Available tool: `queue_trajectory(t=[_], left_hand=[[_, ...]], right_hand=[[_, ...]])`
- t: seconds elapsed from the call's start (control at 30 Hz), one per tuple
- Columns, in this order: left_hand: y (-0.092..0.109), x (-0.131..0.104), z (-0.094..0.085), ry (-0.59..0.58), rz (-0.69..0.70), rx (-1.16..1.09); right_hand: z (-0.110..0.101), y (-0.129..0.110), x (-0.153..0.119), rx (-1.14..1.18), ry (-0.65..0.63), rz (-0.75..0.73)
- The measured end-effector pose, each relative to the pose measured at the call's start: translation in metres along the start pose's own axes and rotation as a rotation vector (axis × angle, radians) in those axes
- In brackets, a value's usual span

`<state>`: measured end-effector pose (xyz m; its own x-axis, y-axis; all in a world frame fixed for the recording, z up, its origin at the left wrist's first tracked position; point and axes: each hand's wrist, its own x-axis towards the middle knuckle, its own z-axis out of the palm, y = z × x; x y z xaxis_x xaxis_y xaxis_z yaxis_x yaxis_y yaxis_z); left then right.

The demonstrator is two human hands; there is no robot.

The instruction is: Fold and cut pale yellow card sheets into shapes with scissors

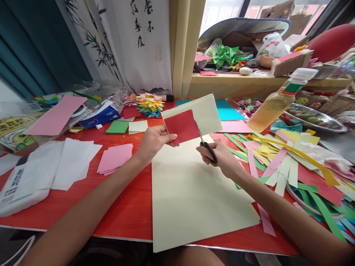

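Observation:
Pinched in my left hand (158, 142) are a red paper square (183, 126) and a larger cream paper (209, 112) lying behind it. My right hand (219, 157) holds black-handled scissors (208, 149), whose blades meet the cream paper along the right edge of the red square. Below both hands, large cream sheets (194, 199) lie on the red table (119, 207). Pink squares (115, 158) are stacked left of the sheets, with a green square (117, 127) and a small cream square (138, 127) behind them.
Coloured paper strips (277, 162) cover the right side. A bottle of amber liquid (273, 103) stands behind them, beside a metal dish (316, 117). White sheets (74, 162) and a white case (24, 188) lie left. A folded-paper cluster (148, 105) sits at the back.

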<state>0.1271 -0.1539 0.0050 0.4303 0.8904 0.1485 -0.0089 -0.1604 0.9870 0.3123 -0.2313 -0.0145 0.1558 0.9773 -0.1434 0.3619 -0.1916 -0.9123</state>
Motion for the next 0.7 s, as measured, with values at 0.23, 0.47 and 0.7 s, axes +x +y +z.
queue_trajectory(t=[0.23,0.47,0.7], left_hand=[[-0.0020,-0.0003,-0.0001,-0.055,-0.034,-0.033],[-0.0012,-0.0008,0.0000,-0.056,-0.019,-0.019],[-0.0003,-0.0010,0.0004,-0.052,-0.002,0.004]], right_hand=[[-0.0013,-0.0016,0.0013,-0.030,-0.037,0.045],[-0.0010,0.0000,0.0009,-0.042,-0.010,0.013],[0.0001,0.0028,-0.0003,0.002,0.005,-0.016]])
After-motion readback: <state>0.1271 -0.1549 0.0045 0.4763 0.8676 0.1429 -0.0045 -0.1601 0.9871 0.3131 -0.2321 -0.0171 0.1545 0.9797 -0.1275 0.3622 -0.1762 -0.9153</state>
